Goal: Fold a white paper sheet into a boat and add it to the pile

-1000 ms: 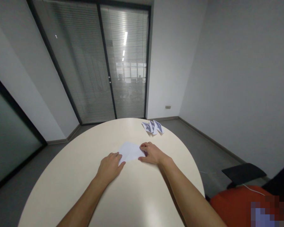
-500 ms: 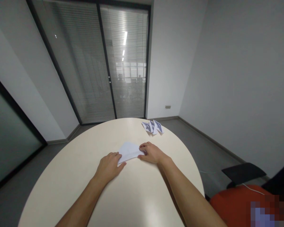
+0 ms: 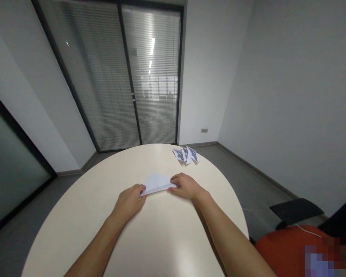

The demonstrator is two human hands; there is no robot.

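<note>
A white sheet of paper with a folded strip along its near edge lies on the round cream table. My left hand pinches the paper's left corner, with the thumb at the near side and the fingers over the top. At the opposite end, my right hand grips the right corner between thumb and curled fingers. The paper's far side comes to a blunt peak between the two hands.
Several folded paper pieces with dark printed patterns lie overlapped near the table's far right edge. A red-seated chair with a black armrest stands to the right. Beyond the table are glass panels with blinds.
My left hand has shifted slightly left and its thumb has closed in on the paper's corner. The paper's near edge looks straighter. My right hand is almost still.
</note>
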